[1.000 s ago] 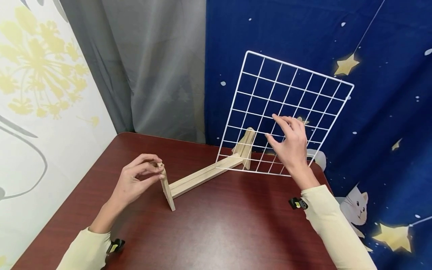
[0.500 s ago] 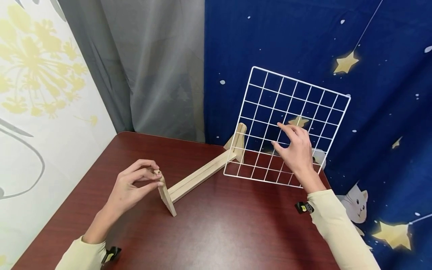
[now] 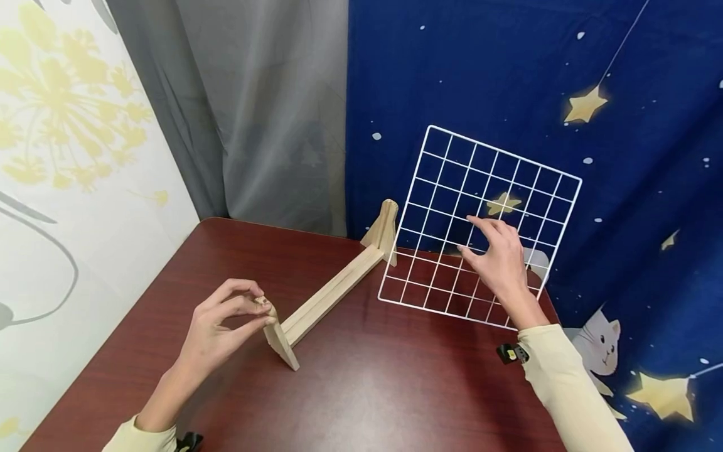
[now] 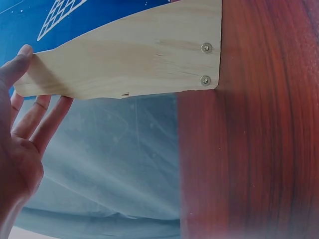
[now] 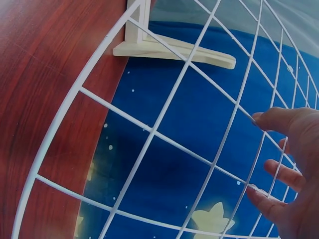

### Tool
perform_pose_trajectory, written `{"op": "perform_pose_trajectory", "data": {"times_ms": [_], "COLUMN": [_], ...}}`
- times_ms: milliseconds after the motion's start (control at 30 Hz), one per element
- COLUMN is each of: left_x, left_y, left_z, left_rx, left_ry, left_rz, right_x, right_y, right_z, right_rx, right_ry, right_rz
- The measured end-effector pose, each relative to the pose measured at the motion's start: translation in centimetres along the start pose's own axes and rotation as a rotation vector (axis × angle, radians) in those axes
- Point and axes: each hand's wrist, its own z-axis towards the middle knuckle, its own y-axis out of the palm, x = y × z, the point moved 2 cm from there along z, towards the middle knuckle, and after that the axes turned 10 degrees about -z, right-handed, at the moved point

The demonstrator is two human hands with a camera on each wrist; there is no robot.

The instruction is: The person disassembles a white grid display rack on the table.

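Note:
A wooden stand with two upright end pieces joined by a grooved crossbar sits on the table. My left hand pinches the rounded top of the near end piece between thumb and fingers. Two screws show near that piece's base in the left wrist view. My right hand grips a white wire grid panel, with fingers and thumb around its wires. Tilted, the panel is held up over the table's back right, right of the stand's far end piece, which its left edge nearly overlaps in the head view.
The dark red wooden table has its back edge against a grey curtain and a blue curtain printed with stars. A white patterned wall stands along the left.
The grid panel has come down and a little right in my right hand. The stand has swung, its far end moving left and back, while my left hand and the near end came down slightly.

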Motion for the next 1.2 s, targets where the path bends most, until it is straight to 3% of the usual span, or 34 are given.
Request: {"op": "perform_pose_trajectory", "data": {"times_ms": [233, 533, 867, 1200], "left_x": [1.3, 4.1, 5.9, 6.8], "left_y": [0.4, 0.0, 1.4, 2.4], "left_z": [0.1, -0.5, -1.4, -1.3], "left_rx": [-0.002, 0.076, 0.161, 0.162], "left_ry": [0.093, 0.219, 0.29, 0.317], "left_rz": [0.04, 0.253, 0.359, 0.364], "right_x": [0.3, -1.5, -1.7, -2.5], "right_y": [0.6, 3.1, 3.8, 4.7], "right_z": [-0.7, -0.4, -1.0, -2.0], "right_rx": [-0.046, -0.171, -0.281, -0.37], "right_ry": [0.004, -0.046, -0.074, -0.06], "right_rz": [0.001, 0.016, -0.028, -0.046]}}
